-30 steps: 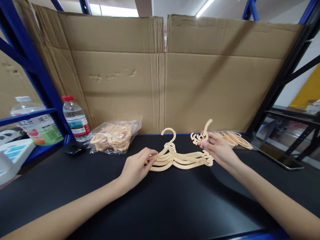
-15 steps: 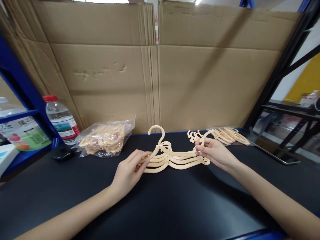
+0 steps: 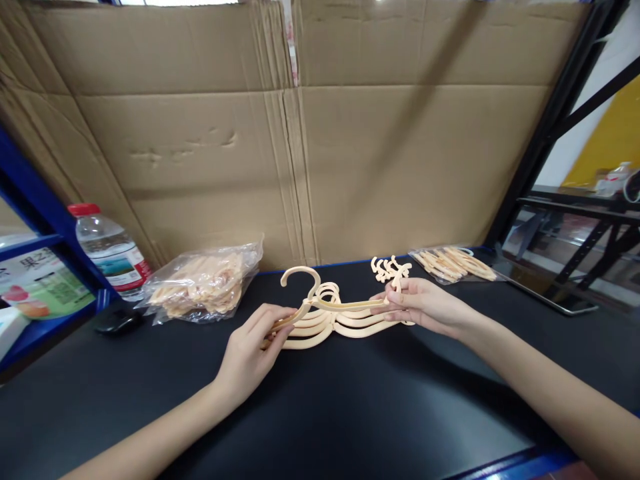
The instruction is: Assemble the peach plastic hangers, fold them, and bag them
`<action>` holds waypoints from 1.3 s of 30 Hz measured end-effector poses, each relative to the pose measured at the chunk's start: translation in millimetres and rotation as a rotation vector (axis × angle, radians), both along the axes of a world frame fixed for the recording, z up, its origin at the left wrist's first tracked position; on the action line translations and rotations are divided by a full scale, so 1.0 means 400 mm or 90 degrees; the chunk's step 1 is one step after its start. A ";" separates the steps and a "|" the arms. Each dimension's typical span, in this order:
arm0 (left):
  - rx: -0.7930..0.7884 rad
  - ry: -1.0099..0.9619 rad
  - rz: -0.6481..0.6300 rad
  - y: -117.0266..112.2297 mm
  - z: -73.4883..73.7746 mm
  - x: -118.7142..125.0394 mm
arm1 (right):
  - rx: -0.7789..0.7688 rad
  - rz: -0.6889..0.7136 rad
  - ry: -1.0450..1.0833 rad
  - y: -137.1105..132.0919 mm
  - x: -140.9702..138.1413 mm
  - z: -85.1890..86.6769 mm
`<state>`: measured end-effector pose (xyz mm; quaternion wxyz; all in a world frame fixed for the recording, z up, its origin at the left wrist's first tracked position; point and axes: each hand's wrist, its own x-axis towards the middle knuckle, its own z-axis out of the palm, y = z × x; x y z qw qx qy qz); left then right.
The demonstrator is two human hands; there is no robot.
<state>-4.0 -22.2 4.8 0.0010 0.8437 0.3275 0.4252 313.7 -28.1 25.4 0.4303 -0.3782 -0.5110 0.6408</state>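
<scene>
A stack of several cream plastic hangers (image 3: 330, 319) lies on the black table (image 3: 320, 407), hooks pointing away from me. My left hand (image 3: 250, 348) pinches the stack's left end, fingers closed on it. My right hand (image 3: 423, 305) grips the right end of the top hanger, fingers closed around its arm, and that hanger sits a little above the others. Just behind my right hand lies a small cluster of hanger pieces (image 3: 390, 268).
A clear bag of hangers (image 3: 203, 283) lies at the left rear, another bag of hangers (image 3: 453, 262) at the right rear. A water bottle (image 3: 111, 251) and a dark small object (image 3: 116, 321) stand left. Cardboard (image 3: 300, 133) walls the back; a tablet (image 3: 547, 287) lies right.
My right hand brought a hanger from the right rear down onto the stack and now holds its right end. The left hand stayed on the stack's left end. The camera tilted down.
</scene>
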 end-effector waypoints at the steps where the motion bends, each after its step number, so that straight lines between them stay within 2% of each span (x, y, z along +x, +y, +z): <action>1: 0.003 -0.001 -0.002 0.000 0.000 0.000 | -0.003 0.007 0.002 0.001 0.000 -0.001; 11: 0.020 0.004 -0.019 -0.008 0.007 0.002 | -0.001 -0.021 -0.019 -0.004 -0.013 0.005; 25: -0.030 -0.014 -0.035 -0.003 -0.006 -0.006 | 0.117 -0.171 -0.033 -0.006 -0.048 -0.014; 29: -0.046 -0.020 -0.037 -0.007 -0.006 -0.004 | 0.115 -0.200 -0.006 -0.004 -0.055 -0.025; 35: -0.058 -0.027 0.002 -0.006 -0.007 -0.008 | 0.094 -0.192 0.063 -0.010 -0.064 -0.022; 39: -0.077 -0.046 0.051 -0.006 -0.005 -0.008 | 0.145 -0.187 0.065 -0.012 -0.067 -0.022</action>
